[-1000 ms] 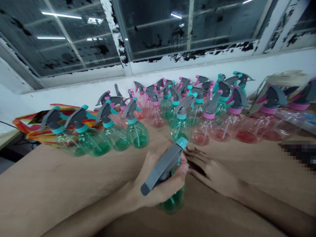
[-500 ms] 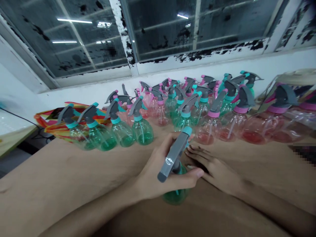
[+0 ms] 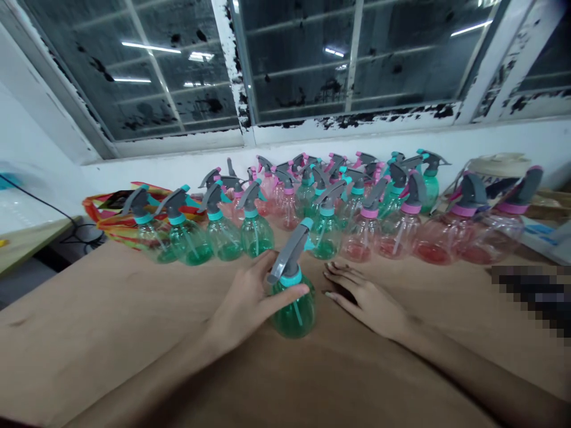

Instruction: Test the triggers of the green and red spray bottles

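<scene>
Left hand [image 3: 241,303] curls about a green spray bottle [image 3: 295,309], thumb laid across the front below the teal collar, the other fingers mostly hidden behind. That bottle stands upright near the middle of the front part of the table [image 3: 156,321], its grey lever slanting down toward the left; whether its base touches the wood, I cannot tell. Just right of it, apart from the glassy plastic, the right hand [image 3: 366,303] lies palm down on the table, loosely spread and holding nothing.

Beyond the hands, at far left, a black cable [image 3: 40,205] hangs over a side table [image 3: 35,246]. Next comes an orange patterned bag [image 3: 99,209], with four teal-collared bottles [image 3: 218,238] before it. Toward the centre, pink and teal sprayers [image 3: 289,205] crowd near the white wall [image 3: 178,163], beneath a window [image 3: 298,65]. Farther right stand four pink-collared bottles [image 3: 398,235] with red liquid low inside. Behind the rightmost sits a pale tub [image 3: 502,165]; nearer, a dark thing [image 3: 533,294] is blurred out.
</scene>
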Available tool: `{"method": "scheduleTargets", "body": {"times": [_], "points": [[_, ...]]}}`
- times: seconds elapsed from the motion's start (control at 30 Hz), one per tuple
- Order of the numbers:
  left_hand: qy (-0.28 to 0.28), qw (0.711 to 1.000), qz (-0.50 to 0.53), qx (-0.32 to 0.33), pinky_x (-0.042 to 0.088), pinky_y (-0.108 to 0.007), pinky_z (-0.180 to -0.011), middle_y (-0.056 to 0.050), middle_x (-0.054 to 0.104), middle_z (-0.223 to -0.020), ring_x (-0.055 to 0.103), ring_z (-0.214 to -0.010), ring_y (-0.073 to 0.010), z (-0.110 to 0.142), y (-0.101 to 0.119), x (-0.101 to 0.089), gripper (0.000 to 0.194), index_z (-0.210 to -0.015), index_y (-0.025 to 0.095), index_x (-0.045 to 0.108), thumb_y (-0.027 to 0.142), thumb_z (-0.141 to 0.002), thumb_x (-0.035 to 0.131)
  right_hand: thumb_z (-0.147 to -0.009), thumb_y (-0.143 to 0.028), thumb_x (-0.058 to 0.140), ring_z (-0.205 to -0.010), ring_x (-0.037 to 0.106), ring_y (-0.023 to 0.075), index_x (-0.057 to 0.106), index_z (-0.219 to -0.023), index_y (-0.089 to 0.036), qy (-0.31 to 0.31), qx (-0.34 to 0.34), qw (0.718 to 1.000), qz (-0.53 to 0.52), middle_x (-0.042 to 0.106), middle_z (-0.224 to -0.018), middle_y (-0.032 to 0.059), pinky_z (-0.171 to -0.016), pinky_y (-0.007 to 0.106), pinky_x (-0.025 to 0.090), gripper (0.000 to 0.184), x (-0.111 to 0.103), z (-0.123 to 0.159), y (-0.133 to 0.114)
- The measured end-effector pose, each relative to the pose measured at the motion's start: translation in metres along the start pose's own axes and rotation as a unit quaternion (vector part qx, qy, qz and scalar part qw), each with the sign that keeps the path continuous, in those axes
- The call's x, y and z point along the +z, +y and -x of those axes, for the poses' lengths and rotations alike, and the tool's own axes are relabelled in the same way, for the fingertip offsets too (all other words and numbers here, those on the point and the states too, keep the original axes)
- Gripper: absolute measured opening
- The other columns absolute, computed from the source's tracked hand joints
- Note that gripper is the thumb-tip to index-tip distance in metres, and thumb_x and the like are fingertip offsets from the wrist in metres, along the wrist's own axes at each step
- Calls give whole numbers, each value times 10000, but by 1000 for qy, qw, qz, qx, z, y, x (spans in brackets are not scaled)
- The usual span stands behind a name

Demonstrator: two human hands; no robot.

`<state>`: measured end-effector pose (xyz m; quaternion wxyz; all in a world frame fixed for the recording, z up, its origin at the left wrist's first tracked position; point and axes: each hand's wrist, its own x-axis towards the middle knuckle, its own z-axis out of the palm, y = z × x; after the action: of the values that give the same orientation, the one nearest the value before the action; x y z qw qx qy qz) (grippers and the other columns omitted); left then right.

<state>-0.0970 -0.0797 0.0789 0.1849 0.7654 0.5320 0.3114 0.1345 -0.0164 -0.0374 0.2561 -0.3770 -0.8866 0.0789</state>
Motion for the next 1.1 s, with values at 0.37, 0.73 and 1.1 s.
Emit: {"method": "scheduleTargets", "body": {"times": [0.37, 0.73, 1.1], "points": [[80, 991, -103, 16, 451, -322, -673, -54, 658, -837, 618, -771, -228, -73, -31, 4, 363, -985, 160, 562, 464, -790, 602, -893, -424, 432, -1265, 399, 232, 490, -1280, -187, 13, 2, 1000, -11, 519, -1317, 91, -1044, 473, 341, 458, 2, 1, 0], [102, 987, -120, 8, 463, -353, -690, -56, 646, -772, 620, -789, -264, -121, -44, 13, 474, -1129, 114, 501, 382, -766, 646, -888, -419, 440, -1258, 408, 240, 509, -1267, -199, 23, 2, 1000, -20, 525, -1309, 91, -1035, 478, 352, 444, 2, 0, -1], [115, 985, -126, 15, 437, -346, -709, -5, 550, -657, 574, -756, -241, -132, -54, 11, 405, -1018, 103, 547, 403, -763, 642, -883, -404, 457, -1259, 407, 232, 511, -1267, -186, 17, 10, 1000, -19, 528, -1307, 87, -1045, 462, 347, 444, 1, 0, -2]]}}
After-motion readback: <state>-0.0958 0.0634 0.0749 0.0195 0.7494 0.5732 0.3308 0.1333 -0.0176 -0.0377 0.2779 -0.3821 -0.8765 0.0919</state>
